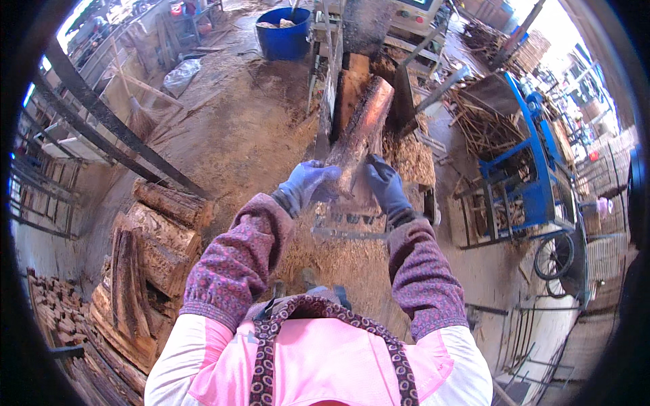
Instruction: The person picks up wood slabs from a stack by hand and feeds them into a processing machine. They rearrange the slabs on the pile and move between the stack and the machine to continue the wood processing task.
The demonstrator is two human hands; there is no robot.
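Note:
A short log (365, 125) with dark bark and a reddish, paler upper end lies sloping away from me on the feed trough of a machine. My left hand (308, 184), in a blue-grey work glove, holds its near end from the left, fingers partly hidden at the wood and a little blurred. From the right, my right hand (387, 183), in a matching glove, grips the same end with bent fingers. Beyond the log, another piece of wood (353, 84) rests between the machine's metal side plates (404, 98).
Wood chips cover the floor around the machine (420, 10). Split logs (162, 233) are stacked at my left. A blue tub (283, 44) stands at the far left of the machine, a broom (140, 120) farther left. To the right is a blue metal frame (535, 155) near thin sticks.

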